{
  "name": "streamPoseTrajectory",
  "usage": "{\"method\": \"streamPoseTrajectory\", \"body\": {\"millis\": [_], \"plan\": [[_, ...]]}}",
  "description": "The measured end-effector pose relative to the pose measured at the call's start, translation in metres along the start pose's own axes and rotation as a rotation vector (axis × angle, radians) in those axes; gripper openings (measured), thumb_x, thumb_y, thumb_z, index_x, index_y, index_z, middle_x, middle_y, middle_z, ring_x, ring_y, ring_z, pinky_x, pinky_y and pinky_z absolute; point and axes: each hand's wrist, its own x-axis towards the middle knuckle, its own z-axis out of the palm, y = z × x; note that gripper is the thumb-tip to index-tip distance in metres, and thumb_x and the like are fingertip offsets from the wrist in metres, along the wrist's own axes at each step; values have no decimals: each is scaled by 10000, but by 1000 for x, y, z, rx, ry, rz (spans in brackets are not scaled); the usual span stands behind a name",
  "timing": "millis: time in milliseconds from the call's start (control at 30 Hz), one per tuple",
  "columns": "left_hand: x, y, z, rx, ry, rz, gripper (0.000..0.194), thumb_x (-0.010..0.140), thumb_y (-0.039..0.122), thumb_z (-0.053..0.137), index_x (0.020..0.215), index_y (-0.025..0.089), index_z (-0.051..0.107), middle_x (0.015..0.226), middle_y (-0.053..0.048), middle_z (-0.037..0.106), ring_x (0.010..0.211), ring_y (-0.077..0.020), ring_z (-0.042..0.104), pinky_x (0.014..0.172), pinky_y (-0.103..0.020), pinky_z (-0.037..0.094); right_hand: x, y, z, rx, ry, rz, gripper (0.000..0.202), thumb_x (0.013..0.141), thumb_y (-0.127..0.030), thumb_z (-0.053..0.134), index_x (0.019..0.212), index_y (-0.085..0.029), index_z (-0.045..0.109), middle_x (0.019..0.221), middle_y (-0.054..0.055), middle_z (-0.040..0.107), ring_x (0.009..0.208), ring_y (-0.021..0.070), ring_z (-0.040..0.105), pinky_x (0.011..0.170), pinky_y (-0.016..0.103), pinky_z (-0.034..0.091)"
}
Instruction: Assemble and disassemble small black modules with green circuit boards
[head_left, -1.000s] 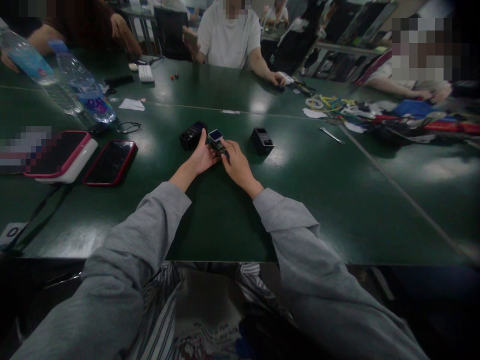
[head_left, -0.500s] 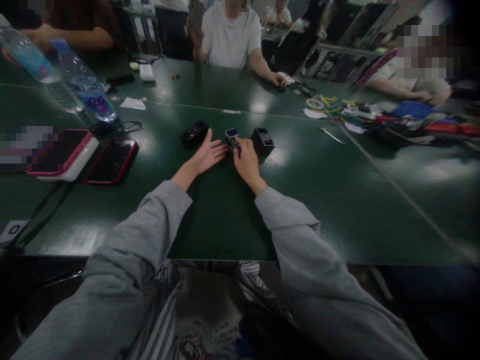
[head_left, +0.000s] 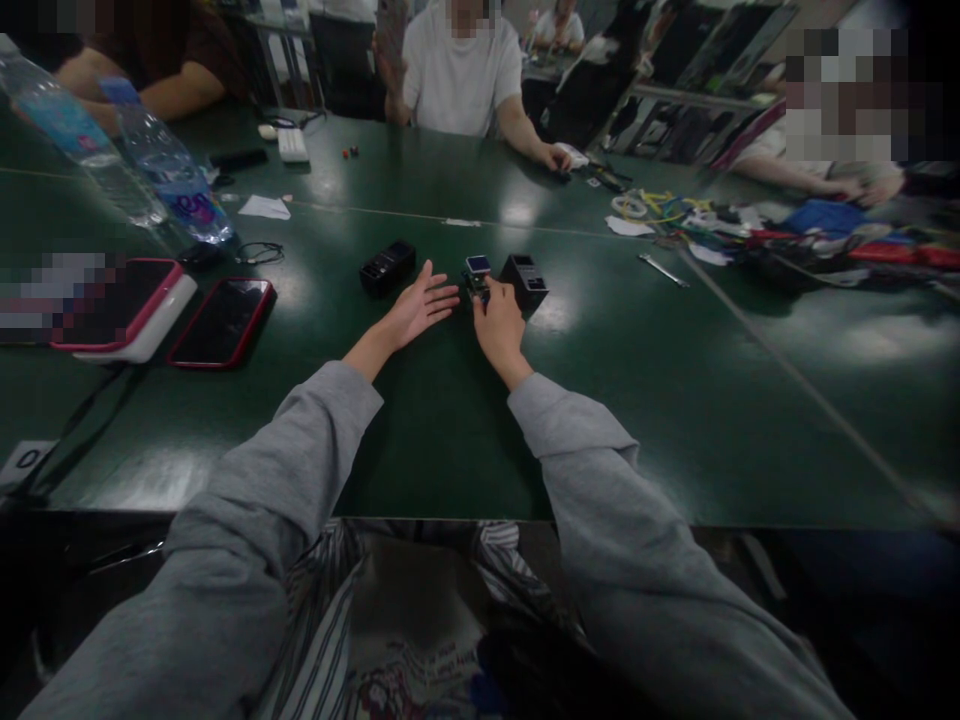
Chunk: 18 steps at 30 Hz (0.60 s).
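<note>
Between my hands, a small circuit board with a screen (head_left: 477, 266) stands above the green table. My right hand (head_left: 500, 322) grips its lower part with thumb and fingers. My left hand (head_left: 418, 308) is open, palm turned toward the board, fingers spread and apart from it. Beyond the left hand lies a black box-shaped device (head_left: 388, 267) with a face of small windows. A second black box (head_left: 527, 282), with grey panels on its top, sits just right of the board, partly behind my right hand.
A red-edged phone (head_left: 222, 322), a pink-edged tablet (head_left: 120, 300) and water bottles (head_left: 187, 190) occupy the left side of the green table (head_left: 450, 440). A wrench (head_left: 663, 270) lies on the right before a heap of cables (head_left: 795, 240). People sit along the far side.
My right hand has shifted slightly right with the circuit board, bringing it nearer the right black box. The left hand stays open, almost in place, with a wider gap to the board.
</note>
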Motion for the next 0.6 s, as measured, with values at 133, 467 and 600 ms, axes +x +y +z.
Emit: {"method": "streamPoseTrajectory", "body": {"millis": [133,467,600], "plan": [[-2,-8,8,165,39,139,486,980,596,530,1305,241,594,1301,-133,674,1201,-275,657,1026,-451,511,4,8,8,46,76,-22,363,991,-232,494,1340,-174,575,1271,179,586,1160,318,631,952,505,560],[-35,-8,33,1116,-47,653,226,983,317,511,1092,248,697,1244,-98,685,1272,-309,551,1181,-499,280,3,9,9,30,167,-170,334,977,-201,457,1291,-155,563,1344,211,517,1272,336,514,1061,572,483],[-41,6,27,1091,185,675,235,993,267,474,1065,276,698,1289,-78,670,1388,-308,468,1213,-530,210,1,1,2,67,169,-211,340,986,-215,427,1298,-173,554,1392,193,483,1338,332,463,1113,591,437]]}}
